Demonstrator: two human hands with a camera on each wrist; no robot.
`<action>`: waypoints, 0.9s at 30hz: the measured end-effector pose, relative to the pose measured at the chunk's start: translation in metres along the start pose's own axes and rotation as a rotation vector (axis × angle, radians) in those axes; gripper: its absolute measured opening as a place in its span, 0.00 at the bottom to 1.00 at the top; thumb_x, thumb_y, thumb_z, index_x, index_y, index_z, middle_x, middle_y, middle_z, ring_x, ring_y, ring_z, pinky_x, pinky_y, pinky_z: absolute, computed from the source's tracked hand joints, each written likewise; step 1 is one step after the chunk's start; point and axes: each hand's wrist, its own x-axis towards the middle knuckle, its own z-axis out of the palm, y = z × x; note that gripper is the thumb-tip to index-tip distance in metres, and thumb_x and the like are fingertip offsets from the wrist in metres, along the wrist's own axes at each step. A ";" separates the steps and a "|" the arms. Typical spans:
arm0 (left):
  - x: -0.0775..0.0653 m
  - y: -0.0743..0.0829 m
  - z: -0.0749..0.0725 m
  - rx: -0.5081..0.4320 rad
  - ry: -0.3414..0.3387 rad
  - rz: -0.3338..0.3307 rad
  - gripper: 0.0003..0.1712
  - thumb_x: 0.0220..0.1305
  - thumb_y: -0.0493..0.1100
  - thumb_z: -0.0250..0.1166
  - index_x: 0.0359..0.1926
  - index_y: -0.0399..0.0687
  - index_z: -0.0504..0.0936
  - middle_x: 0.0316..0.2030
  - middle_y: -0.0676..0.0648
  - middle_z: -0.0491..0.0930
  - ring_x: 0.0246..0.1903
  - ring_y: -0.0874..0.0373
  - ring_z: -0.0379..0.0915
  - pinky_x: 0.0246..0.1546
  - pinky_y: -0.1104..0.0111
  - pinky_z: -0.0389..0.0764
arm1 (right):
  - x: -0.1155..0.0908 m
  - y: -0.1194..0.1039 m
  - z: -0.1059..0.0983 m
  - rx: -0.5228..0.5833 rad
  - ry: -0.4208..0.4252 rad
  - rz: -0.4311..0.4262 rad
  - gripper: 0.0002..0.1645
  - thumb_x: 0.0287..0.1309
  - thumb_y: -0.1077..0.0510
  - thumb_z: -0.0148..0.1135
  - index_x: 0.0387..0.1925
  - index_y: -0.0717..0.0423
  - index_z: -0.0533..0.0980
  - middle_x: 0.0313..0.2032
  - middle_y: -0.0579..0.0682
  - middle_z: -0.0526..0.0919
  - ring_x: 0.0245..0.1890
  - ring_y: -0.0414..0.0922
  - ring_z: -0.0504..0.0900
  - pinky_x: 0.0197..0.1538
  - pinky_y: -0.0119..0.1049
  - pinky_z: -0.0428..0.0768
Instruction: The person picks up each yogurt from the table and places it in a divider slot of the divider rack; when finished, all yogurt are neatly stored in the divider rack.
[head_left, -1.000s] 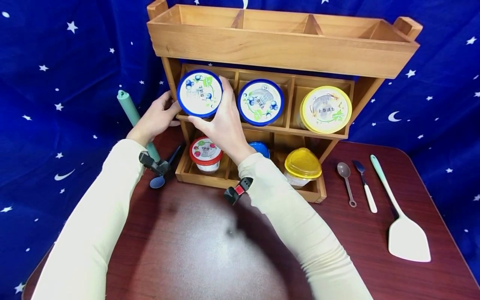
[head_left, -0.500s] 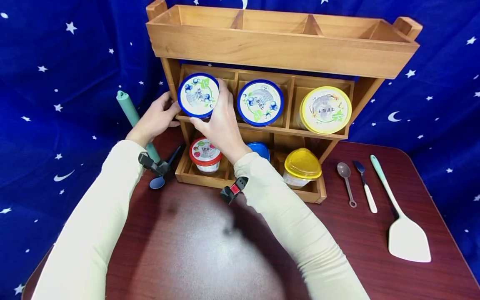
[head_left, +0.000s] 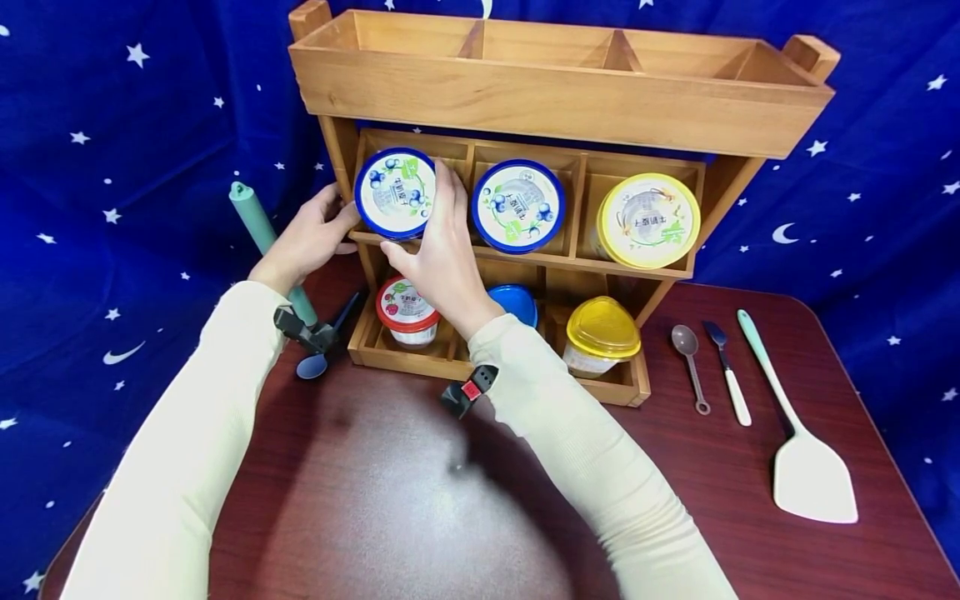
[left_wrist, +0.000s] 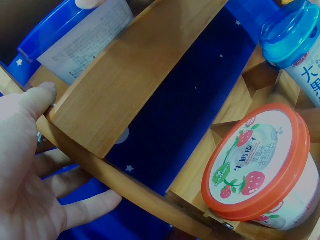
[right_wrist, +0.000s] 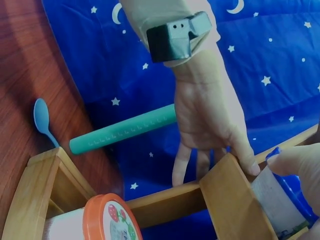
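Note:
In the head view my right hand [head_left: 447, 242] holds a round tub with a blue-rimmed blueberry lid [head_left: 393, 193], fingers along its right side and thumb at the front. This tub sits in the left compartment of the wooden rack's [head_left: 558, 100] middle shelf. My left hand [head_left: 309, 235] grips the rack's left side at that shelf. In the left wrist view its thumb rests by the shelf's front corner, with the other fingers along the outer side of the post. A second blueberry tub [head_left: 518, 207] and a yellow-lidded tub [head_left: 648, 221] fill the other two compartments.
On the bottom shelf stand a red-lidded strawberry tub [head_left: 407, 308], a blue-lidded container [head_left: 514, 304] and a yellow-lidded container [head_left: 602, 333]. A brown measuring spoon [head_left: 691, 362], a small knife [head_left: 727, 371] and a white spatula [head_left: 813, 475] lie right. A green cylinder [head_left: 258, 223] and blue spoon [head_left: 311, 367] are left.
My right hand has moved the blueberry tub slightly down and left, deeper into its compartment. The left hand keeps its place on the rack.

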 end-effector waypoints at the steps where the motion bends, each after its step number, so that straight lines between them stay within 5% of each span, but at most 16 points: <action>1: 0.000 0.000 0.000 -0.003 0.002 0.001 0.42 0.74 0.61 0.48 0.78 0.50 0.45 0.72 0.37 0.57 0.69 0.41 0.61 0.62 0.49 0.75 | -0.001 0.000 0.000 -0.002 -0.003 0.000 0.62 0.53 0.56 0.74 0.75 0.64 0.42 0.74 0.63 0.49 0.75 0.51 0.49 0.76 0.30 0.54; 11: -0.003 -0.003 -0.004 -0.017 0.021 0.008 0.41 0.75 0.60 0.49 0.78 0.49 0.46 0.70 0.36 0.60 0.68 0.42 0.62 0.62 0.48 0.75 | -0.022 -0.017 -0.016 0.009 -0.071 0.011 0.61 0.59 0.49 0.69 0.77 0.62 0.40 0.77 0.58 0.43 0.78 0.44 0.43 0.78 0.29 0.48; 21: -0.002 -0.002 0.007 -0.027 0.058 0.024 0.41 0.75 0.57 0.50 0.78 0.47 0.45 0.71 0.35 0.59 0.68 0.42 0.62 0.62 0.48 0.76 | -0.059 -0.021 -0.063 0.032 -0.034 -0.143 0.50 0.62 0.48 0.67 0.76 0.57 0.51 0.75 0.54 0.56 0.76 0.39 0.52 0.78 0.34 0.54; 27: -0.028 -0.005 0.001 0.124 0.155 0.067 0.37 0.76 0.58 0.47 0.76 0.46 0.51 0.70 0.36 0.63 0.66 0.44 0.66 0.58 0.51 0.79 | -0.078 -0.017 -0.085 0.030 -0.052 -0.144 0.47 0.61 0.52 0.68 0.75 0.52 0.55 0.74 0.49 0.60 0.74 0.40 0.57 0.77 0.40 0.59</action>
